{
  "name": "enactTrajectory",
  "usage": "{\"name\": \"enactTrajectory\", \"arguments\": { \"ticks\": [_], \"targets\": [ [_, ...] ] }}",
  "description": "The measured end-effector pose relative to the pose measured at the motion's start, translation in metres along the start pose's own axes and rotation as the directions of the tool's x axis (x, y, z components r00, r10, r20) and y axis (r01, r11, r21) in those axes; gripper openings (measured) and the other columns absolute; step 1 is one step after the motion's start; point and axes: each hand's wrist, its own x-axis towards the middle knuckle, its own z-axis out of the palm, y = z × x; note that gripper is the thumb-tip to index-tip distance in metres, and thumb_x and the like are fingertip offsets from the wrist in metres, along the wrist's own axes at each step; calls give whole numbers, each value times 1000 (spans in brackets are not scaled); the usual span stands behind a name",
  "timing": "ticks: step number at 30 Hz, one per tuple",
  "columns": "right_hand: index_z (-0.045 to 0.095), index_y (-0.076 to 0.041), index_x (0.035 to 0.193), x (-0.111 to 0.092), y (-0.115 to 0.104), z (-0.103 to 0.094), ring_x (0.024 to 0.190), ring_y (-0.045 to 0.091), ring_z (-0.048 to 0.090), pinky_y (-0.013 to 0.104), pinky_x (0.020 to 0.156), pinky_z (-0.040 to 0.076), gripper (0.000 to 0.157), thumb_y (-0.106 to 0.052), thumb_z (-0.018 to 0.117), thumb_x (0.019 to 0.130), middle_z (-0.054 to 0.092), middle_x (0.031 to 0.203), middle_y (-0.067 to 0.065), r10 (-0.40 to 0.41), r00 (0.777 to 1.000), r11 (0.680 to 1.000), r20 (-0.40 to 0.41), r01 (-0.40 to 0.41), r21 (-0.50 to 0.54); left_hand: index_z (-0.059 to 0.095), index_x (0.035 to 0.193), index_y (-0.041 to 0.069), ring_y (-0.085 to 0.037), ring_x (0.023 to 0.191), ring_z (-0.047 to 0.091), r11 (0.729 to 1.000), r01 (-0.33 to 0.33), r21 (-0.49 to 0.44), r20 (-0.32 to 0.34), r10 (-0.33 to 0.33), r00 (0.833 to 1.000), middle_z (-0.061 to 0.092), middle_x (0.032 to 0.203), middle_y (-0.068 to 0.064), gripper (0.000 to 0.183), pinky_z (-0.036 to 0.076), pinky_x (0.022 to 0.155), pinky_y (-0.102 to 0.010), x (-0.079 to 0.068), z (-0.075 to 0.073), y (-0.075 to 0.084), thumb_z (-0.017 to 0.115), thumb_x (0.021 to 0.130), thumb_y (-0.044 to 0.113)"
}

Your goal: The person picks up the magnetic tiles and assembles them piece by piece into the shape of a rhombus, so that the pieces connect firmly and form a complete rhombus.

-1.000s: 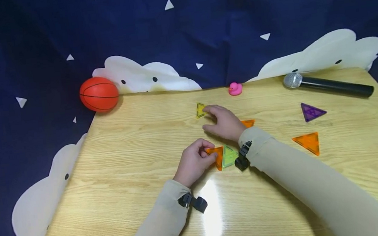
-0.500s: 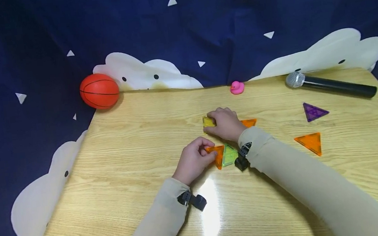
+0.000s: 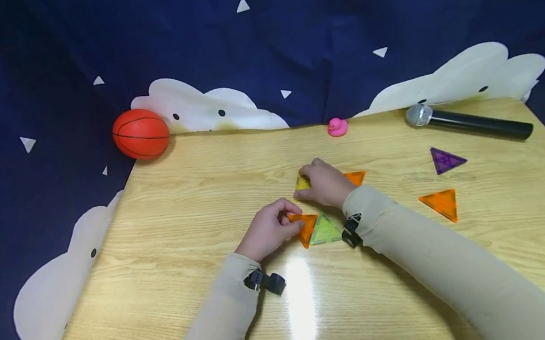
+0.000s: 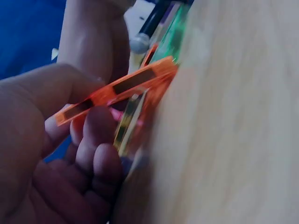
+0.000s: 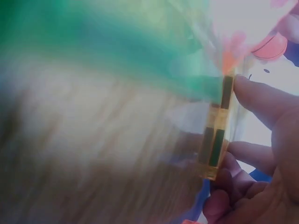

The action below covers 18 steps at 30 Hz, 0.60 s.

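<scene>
I have the left hand (image 3: 270,231) pinching an orange triangle (image 3: 307,226) between thumb and fingers, just beside a green triangle (image 3: 326,231) that lies on the surface (image 3: 368,305). My right hand (image 3: 327,183) is clamped on a yellow triangle (image 3: 301,184), thumb and fingertips on its edges, a little beyond the orange one. A purple triangle (image 3: 446,160) lies well apart, near the microphone (image 3: 471,122).

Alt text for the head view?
A person's left hand pinches a translucent orange triangular tile beside a yellow-green triangular tile on a wood-grain table; the right hand grips a translucent yellow tile. Farther back: red basketball, pink toy duck, black microphone with silver head.
</scene>
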Motion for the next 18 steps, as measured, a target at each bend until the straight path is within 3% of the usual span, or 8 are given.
{"name": "enactTrajectory", "arguments": {
  "ticks": [7,18],
  "targets": [
    [58,-2,139,-11,1,1,102,30,55,43,97,46,66,-43,74,89,64,118,17,-11,1000,1000,5,11,-26,69,105,14,-14,70,50,1000,-6,-23,74,7,997,54,75,0,18,40,62,-23,1,-17,-8,75,89,13],
    [59,4,133,-34,6,0,113,35,60,49,102,45,64,-40,76,89,65,123,21,70,997,997,35,-71,30,69,106,12,-15,70,50,1000,-2,-20,81,4,997,54,75,-1,18,40,61,-23,-1,-22,-8,74,89,13]
  ]
}}
